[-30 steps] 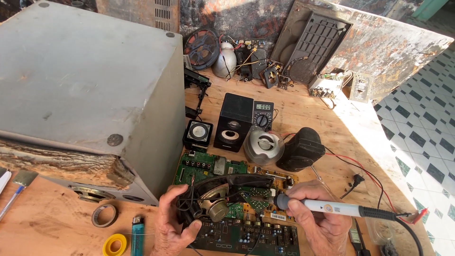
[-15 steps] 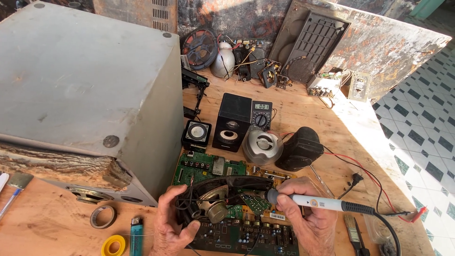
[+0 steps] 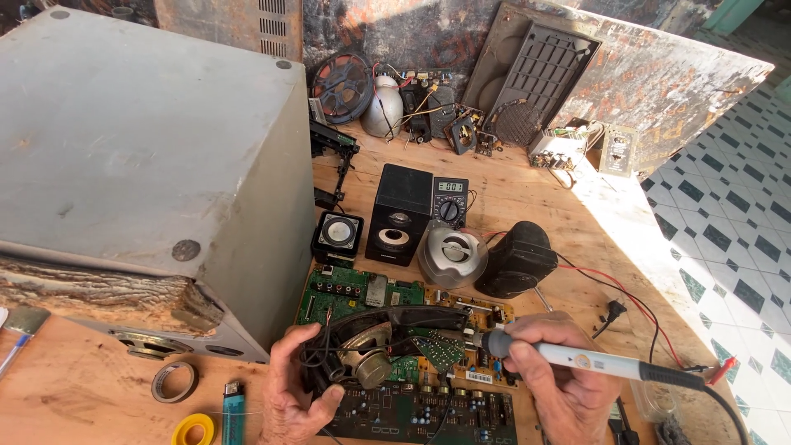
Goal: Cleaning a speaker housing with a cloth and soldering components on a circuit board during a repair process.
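Observation:
My left hand (image 3: 290,387) grips a small round speaker driver (image 3: 367,350) with black wires, held over green circuit boards (image 3: 362,290). My right hand (image 3: 554,386) holds a soldering iron (image 3: 577,358) with a white barrel and black grip; its tip points left, close to the speaker's rim and a small green board (image 3: 439,350). A darker circuit board (image 3: 428,412) lies under both hands at the near edge.
A big grey cabinet (image 3: 140,156) fills the left. Small black speakers (image 3: 400,213), a multimeter (image 3: 451,199), a silver round speaker (image 3: 451,255) and a black speaker (image 3: 519,257) stand behind the boards. Tape rolls (image 3: 175,381) and a lighter (image 3: 234,412) lie left. Red and black leads (image 3: 626,297) trail right.
My right hand has slid the soldering iron leftward, bringing its tip closer to the speaker. My left hand keeps its hold on the speaker.

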